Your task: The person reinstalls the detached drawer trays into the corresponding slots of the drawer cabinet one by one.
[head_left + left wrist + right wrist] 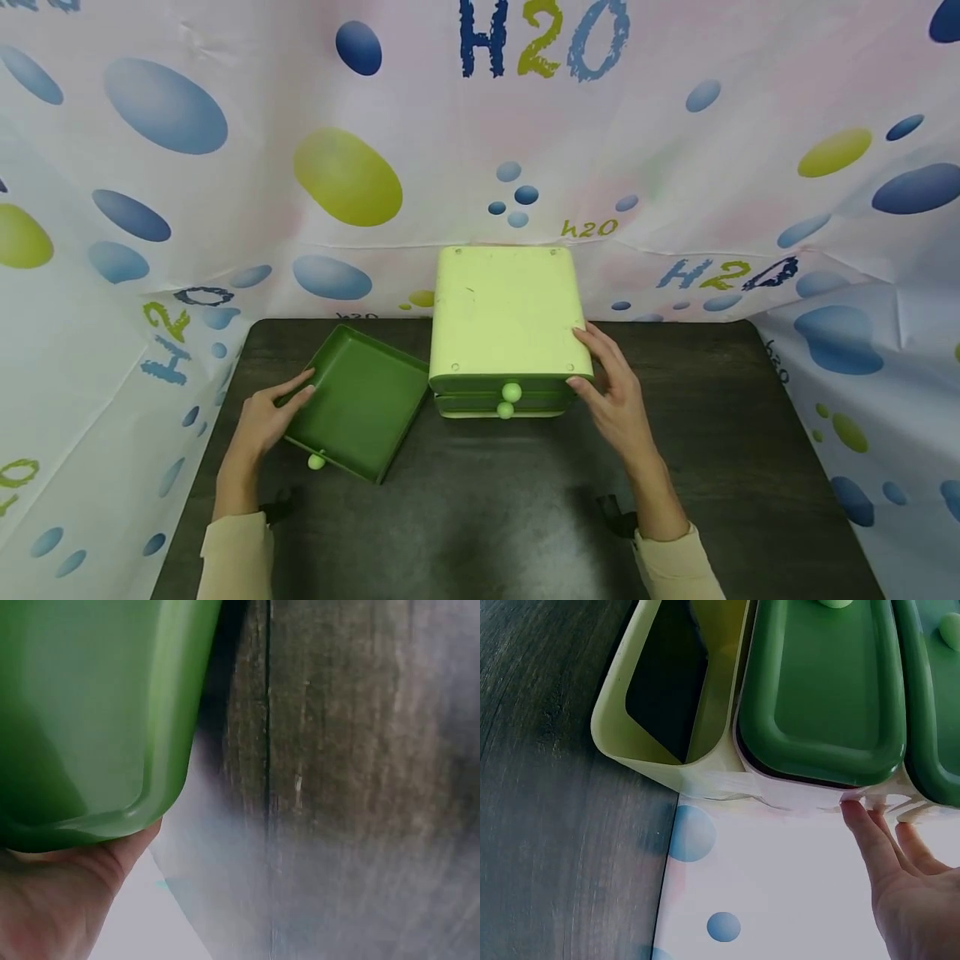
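A shallow dark green drawer with a pale round knob lies slanted to the left of a pale yellow-green cabinet. My left hand grips the drawer's left wall, thumb and forefinger at the rim; its other fingers are hidden. Against the cabinet's right side rests my right hand, thumb at the front corner and fingers fairly straight along the side. Two green drawers sit in the cabinet, and below them its bottom compartment has no drawer in it.
Beneath everything is a dark wood-grain table. A white cloth printed with blue and green ovals and lettering hangs behind and along both sides. The cabinet stands near the table's back edge.
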